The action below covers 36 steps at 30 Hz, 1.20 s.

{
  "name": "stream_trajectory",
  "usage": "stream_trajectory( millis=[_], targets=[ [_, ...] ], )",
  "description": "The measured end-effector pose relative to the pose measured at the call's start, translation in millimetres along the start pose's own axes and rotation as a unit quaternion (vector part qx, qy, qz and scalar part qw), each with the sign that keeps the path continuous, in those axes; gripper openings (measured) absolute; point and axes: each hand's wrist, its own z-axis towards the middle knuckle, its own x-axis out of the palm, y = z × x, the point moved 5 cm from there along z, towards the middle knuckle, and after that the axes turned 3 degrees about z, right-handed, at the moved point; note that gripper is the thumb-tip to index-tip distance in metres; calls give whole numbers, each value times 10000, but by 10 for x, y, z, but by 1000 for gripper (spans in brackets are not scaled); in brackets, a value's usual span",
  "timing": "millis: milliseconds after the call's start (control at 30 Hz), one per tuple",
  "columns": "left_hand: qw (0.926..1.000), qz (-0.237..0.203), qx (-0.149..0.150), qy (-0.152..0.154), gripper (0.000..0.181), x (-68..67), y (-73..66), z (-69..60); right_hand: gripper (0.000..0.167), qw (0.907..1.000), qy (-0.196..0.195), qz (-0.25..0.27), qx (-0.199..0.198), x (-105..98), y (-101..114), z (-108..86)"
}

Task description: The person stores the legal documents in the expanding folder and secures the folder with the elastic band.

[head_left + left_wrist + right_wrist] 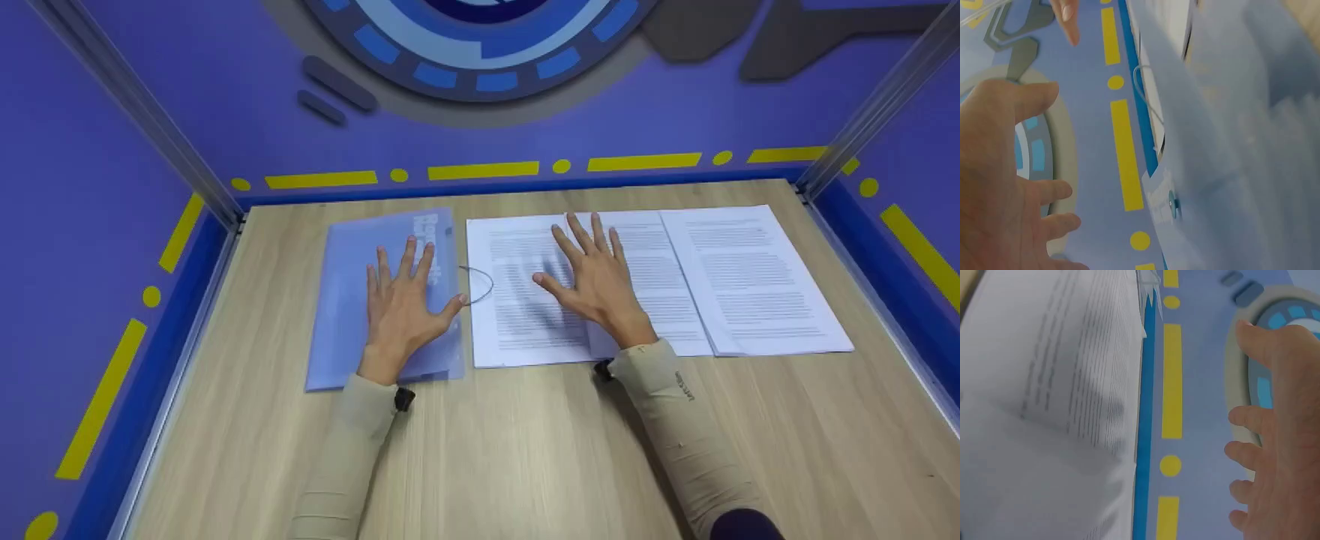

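Note:
A translucent blue document folder [341, 300] lies on the table's left part, a thin cord [489, 279] looping out from its right edge. Over this folder my left hand [401, 307] is spread, fingers straight; the left wrist view shows a gap between palm and folder. Beside it lie printed paper sheets [517, 330] in overlapping stacks, with another stack [772, 292] at the right. My right hand [600, 289] hovers above the left and middle papers with fingers fanned out, its shadow falling on the print. Neither hand holds anything.
The wooden table [510, 450] is bounded by a blue back wall [465, 142] with yellow marks and by side walls with metal corner posts [142, 112]. The papers reach close to the table's right side.

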Motion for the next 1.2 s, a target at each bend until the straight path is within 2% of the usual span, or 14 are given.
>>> stream_trajectory(
  millis=[133,433,733,867,1067,1200],
  targets=[
    [10000,-26,35,36,97,31,-43,-24,92,9994,134,-18,-330,28,115,55],
    [9985,-301,-129,438,94,150,-50,-178,92,9929,609,-173,-1003,207,371,198],
    [9975,-137,-186,669,93,253,-77,-303,91,9823,1146,-227,-1467,428,645,305],
    [9977,-24,-196,652,89,280,-99,-365,92,9770,1377,-284,-1605,528,767,350],
    [9992,38,-160,354,81,285,-134,-393,93,9652,1585,-523,-2011,662,912,402],
    [9988,115,-203,426,77,301,-136,-394,93,9560,1782,-748,-2206,739,985,414]
  ],
)
